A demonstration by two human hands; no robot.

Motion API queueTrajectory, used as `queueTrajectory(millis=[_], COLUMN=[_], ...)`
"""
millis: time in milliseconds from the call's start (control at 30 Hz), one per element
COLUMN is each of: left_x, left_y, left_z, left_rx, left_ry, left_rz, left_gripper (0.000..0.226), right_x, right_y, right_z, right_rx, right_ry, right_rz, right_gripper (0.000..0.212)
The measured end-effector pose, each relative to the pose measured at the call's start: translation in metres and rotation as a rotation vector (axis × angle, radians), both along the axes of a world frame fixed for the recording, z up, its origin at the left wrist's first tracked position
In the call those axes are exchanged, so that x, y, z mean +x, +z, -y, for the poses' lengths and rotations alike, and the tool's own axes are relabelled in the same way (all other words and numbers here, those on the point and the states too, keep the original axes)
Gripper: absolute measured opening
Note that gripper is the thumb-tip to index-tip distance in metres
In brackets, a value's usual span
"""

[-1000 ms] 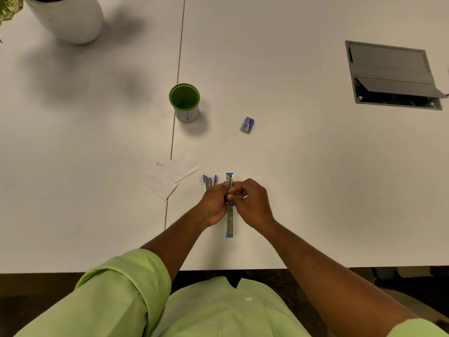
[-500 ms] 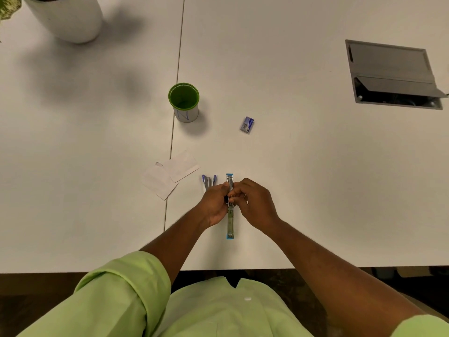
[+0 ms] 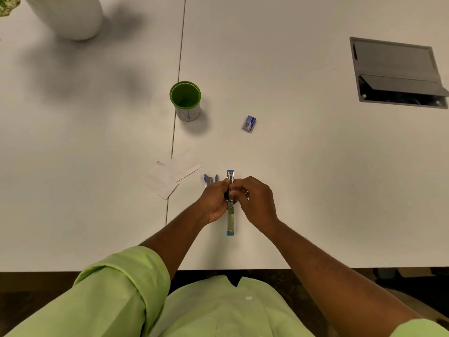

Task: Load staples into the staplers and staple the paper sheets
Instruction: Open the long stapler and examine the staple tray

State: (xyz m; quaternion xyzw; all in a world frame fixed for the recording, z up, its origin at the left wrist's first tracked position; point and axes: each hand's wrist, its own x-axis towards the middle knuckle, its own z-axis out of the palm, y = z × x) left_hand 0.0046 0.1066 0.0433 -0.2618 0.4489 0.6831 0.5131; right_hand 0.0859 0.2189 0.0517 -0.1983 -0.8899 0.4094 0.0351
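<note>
Two hands meet at the frame's centre over a long, opened silver stapler with blue ends (image 3: 230, 216) lying on the white bench (image 3: 315, 178). The left hand (image 3: 214, 201) and right hand (image 3: 255, 201) both pinch its middle with curled fingers. A second blue stapler (image 3: 208, 179) lies just left; two white paper sheets (image 3: 172, 175) farther left; a small blue staple box (image 3: 249, 123) above.

A white table (image 3: 315, 190) with a seam (image 3: 178, 76) and a grey cable hatch (image 3: 393, 59); dark floor (image 3: 29, 285) lies below.
</note>
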Motion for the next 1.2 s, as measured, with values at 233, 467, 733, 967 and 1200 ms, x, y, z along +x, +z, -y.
queueTrajectory(millis=[233, 467, 733, 967, 1200], left_x=[-0.002, -0.009, -0.002, 0.0, 0.0], left_y=[-0.004, -0.016, -0.011, -0.007, -0.007], left_z=[0.0, 0.003, 0.001, 0.0, -0.001], left_rx=[-0.026, -0.016, 0.017, 0.033, 0.031], left_ry=[-0.015, -0.041, -0.051, 0.032, 0.025], left_rz=[-0.022, -0.046, -0.014, 0.058, 0.04], left_gripper=[0.039, 0.04, 0.038, 0.034, 0.029], right_x=[-0.001, 0.017, 0.005, -0.006, -0.002], right_y=[0.008, 0.01, 0.007, 0.002, 0.01], right_z=[0.003, 0.009, 0.003, -0.008, -0.002], right_rx=[0.0, 0.051, -0.13, 0.2, 0.282], right_ry=[0.035, 0.211, -0.049, 0.027, 0.095], right_rz=[-0.036, -0.06, -0.061, 0.03, 0.087], right_gripper=[0.017, 0.01, 0.006, 0.025, 0.037])
